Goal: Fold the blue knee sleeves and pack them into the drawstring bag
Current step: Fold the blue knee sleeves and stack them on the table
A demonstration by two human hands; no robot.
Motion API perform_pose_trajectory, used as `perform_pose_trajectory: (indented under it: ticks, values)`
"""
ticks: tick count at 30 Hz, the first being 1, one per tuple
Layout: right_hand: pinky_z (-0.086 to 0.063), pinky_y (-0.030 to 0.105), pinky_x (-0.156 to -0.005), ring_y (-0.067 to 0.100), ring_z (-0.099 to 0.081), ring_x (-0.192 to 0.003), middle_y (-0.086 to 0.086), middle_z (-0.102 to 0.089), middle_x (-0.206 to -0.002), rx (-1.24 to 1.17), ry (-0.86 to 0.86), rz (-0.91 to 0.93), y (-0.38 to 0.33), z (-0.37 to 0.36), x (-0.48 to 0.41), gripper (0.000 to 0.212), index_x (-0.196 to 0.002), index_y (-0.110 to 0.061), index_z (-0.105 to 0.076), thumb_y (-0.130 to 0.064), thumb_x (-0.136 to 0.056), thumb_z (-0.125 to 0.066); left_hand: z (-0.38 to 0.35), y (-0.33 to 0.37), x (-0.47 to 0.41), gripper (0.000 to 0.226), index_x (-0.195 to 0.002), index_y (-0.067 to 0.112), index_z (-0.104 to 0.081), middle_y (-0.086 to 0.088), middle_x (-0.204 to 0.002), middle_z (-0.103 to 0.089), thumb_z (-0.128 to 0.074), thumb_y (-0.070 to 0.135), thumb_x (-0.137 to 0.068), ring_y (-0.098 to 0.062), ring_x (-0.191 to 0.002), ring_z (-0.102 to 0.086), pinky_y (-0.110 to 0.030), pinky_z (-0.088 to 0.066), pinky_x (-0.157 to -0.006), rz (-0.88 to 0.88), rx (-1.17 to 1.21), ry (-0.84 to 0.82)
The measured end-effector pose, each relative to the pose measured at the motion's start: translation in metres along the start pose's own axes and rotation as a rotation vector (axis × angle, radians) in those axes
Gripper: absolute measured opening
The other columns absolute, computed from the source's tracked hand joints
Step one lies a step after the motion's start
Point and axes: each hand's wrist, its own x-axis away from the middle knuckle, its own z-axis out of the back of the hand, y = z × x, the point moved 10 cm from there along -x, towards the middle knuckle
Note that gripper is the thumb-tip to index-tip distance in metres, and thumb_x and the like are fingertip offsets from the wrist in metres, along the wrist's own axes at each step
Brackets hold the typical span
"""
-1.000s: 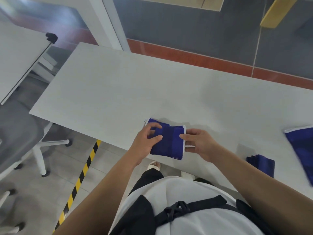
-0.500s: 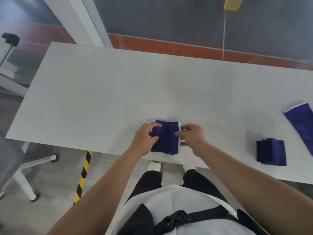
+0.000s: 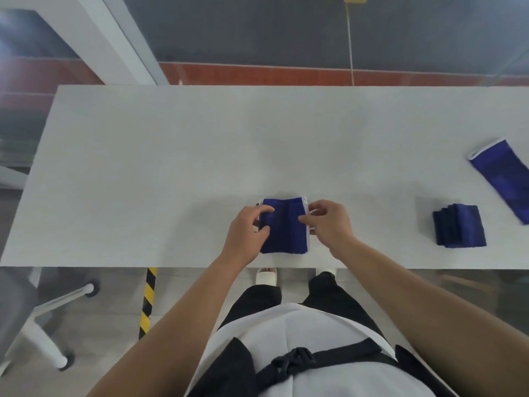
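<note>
At the far left a chair base (image 3: pixel 57 325) stood on the floor, and a yellow-and-black stripe (image 3: pixel 148 302) ran under the near edge of the table (image 3: pixel 171 156). On the table, close to that edge and in front of the person, lay a folded blue sleeve (image 3: pixel 286 233) with white trim. The left hand (image 3: pixel 249 233) pinched its left side, thumb on top and fingers curled at the edge. The right hand (image 3: pixel 329 222) held its right side, fingers curled, thumb and forefinger nipping the cloth by the white trim. Well to the right sat a pile (image 3: pixel 459 226) of folded dark blue cloth. Beyond it, by the table's right end, a flat sleeve (image 3: pixel 503 181) lay slantwise, apart from the pile.
</note>
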Motion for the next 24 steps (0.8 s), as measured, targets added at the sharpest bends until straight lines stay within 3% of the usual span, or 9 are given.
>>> perform_pose_trajectory:
  ticks: [2, 4, 7, 10, 12, 16, 24]
  values:
    - [-0.059, 0.044, -0.078, 0.025, -0.068, -0.08, 0.007, -0.072, -0.088, 0.059, 0.018, 0.02, -0.001, -0.002, -0.003, 0.022, -0.096, -0.014, -0.068, -0.015, -0.079, -0.081, -0.003, -0.002, -0.003, 0.042, -0.124, 0.022, -0.063, 0.002, -0.12, -0.059, -0.063, 0.001, -0.087, -0.018, -0.096, -0.061, -0.027, -0.051, -0.086, -0.002, -0.023, -0.031]
    - [-0.055, 0.037, -0.077, 0.023, -0.066, -0.086, 0.006, -0.069, -0.098, 0.172, 0.029, 0.043, 0.001, -0.004, -0.002, 0.035, -0.113, -0.015, -0.063, -0.024, -0.083, -0.079, -0.007, -0.003, -0.003, 0.043, -0.127, 0.021, -0.062, -0.002, -0.124, -0.057, -0.063, 0.002, -0.088, -0.021, -0.103, -0.06, -0.028, -0.049, -0.091, -0.028, -0.081, -0.04]
    - [-0.047, 0.036, -0.094, 0.023, -0.055, -0.115, 0.006, -0.056, -0.131, 0.333, 0.078, 0.287, -0.016, -0.004, 0.016, 0.054, -0.138, -0.019, -0.048, -0.026, -0.09, -0.07, -0.003, 0.001, 0.004, 0.043, -0.134, 0.017, -0.058, -0.008, -0.138, -0.048, -0.061, 0.008, -0.092, -0.025, -0.125, -0.048, -0.027, -0.037, -0.106, -0.076, -0.194, 0.063]
    - [-0.02, 0.046, -0.119, 0.026, -0.022, -0.15, 0.005, -0.029, -0.162, 0.707, 0.079, 0.662, -0.038, -0.022, 0.045, 0.059, -0.154, -0.019, -0.03, -0.031, -0.1, -0.052, -0.006, 0.022, 0.015, 0.046, -0.144, 0.013, -0.048, -0.01, -0.155, -0.038, -0.052, 0.017, -0.099, -0.027, -0.143, -0.031, -0.033, -0.022, -0.116, -0.255, -0.395, 0.166]
    - [-0.003, 0.05, -0.123, 0.022, -0.001, -0.155, 0.0, -0.01, -0.168, 0.961, 0.027, 0.75, -0.031, -0.04, 0.048, 0.061, -0.158, -0.022, -0.016, -0.041, -0.104, -0.034, -0.026, 0.028, 0.015, 0.053, -0.154, 0.014, -0.03, -0.008, -0.164, -0.022, -0.038, 0.03, -0.103, -0.027, -0.152, -0.015, -0.04, -0.012, -0.122, -0.322, -0.562, 0.097]
    - [0.009, 0.056, -0.121, 0.017, 0.011, -0.154, -0.007, 0.003, -0.169, 1.174, -0.077, 0.664, 0.001, -0.051, 0.028, 0.067, -0.159, -0.026, 0.005, -0.057, -0.101, -0.012, -0.056, -0.006, -0.002, 0.067, -0.157, 0.019, 0.01, 0.002, -0.167, 0.013, -0.01, 0.051, -0.102, -0.021, -0.153, 0.016, -0.044, 0.007, -0.124, -0.222, -0.83, -0.135]
    - [0.009, 0.058, -0.121, 0.02, 0.022, -0.152, -0.012, 0.021, -0.164, 1.129, -0.122, 0.61, 0.012, -0.053, 0.018, 0.067, -0.155, -0.032, 0.02, -0.059, -0.101, -0.008, -0.058, -0.022, -0.009, 0.068, -0.156, 0.026, 0.017, 0.008, -0.165, 0.021, -0.012, 0.055, -0.101, -0.02, -0.152, 0.02, -0.046, 0.012, -0.122, -0.211, -0.776, -0.191]
